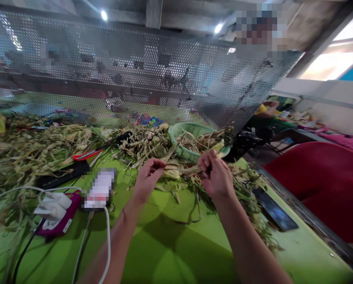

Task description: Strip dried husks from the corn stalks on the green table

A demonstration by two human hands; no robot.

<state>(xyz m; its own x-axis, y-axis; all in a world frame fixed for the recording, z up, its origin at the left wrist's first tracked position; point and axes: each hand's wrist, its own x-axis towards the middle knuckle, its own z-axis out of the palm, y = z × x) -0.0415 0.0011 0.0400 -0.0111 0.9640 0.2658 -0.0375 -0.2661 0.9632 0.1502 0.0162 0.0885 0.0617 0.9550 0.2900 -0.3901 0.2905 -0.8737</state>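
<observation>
My left hand (148, 173) and my right hand (214, 175) both pinch a bundle of dried plant stalks (181, 169) stretched between them above the green table (170, 252). The left fingers close on its left end, the right fingers wrap its right end, where a pale leaf tip sticks up. Just behind the bundle stands a green plastic basket (179, 132) holding more dry stalks.
Heaps of dry leaves (31, 146) cover the table's left and back. A phone (99, 189), a white charger on a magenta pack (56, 213) with cables, a red-handled tool (86, 154) and a dark phone (275, 211) lie around. A perforated metal screen (135, 71) rises behind; another person sits at right.
</observation>
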